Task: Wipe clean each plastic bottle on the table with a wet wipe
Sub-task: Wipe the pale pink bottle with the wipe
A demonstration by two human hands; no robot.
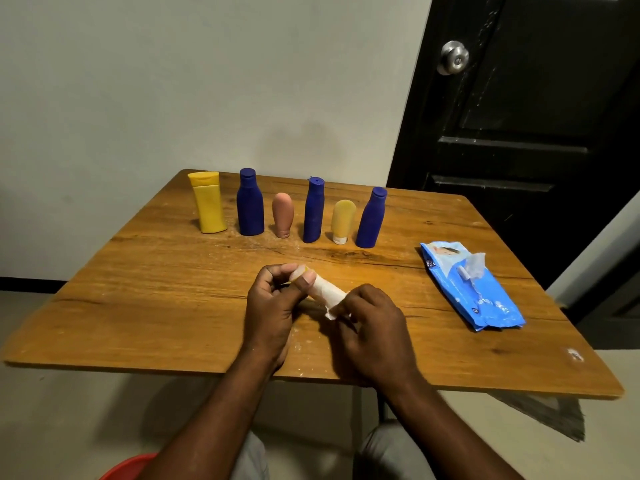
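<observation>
- The small bottle (302, 270) was held above the table (166, 306) at its 6 o'clock edge and was pinched only at one end. A firm stroke along wet plastic could likely have twisted it free.
- A dropped bottle might have rolled toward 12 o'clock. There the yellow bottle (207, 206), three blue bottles (250, 206) and two tubes stood close in a row. The pink tube (283, 214) and pale tube (343, 220), balanced on their caps, looked easiest to topple.
- A loose corner of the wet wipe (330, 293) hung toward the speckled tabletop and could have picked up grit.
- The left hand (272, 306) had its thumb and fingers curled tight on the bottle's 10 o'clock end.
- The right hand (375, 327), at 4 o'clock from the left, was clamped on the wipe wrapped round the bottle's body.
- The wipes packet (474, 292) lay at 3 o'clock with its flap up.
</observation>
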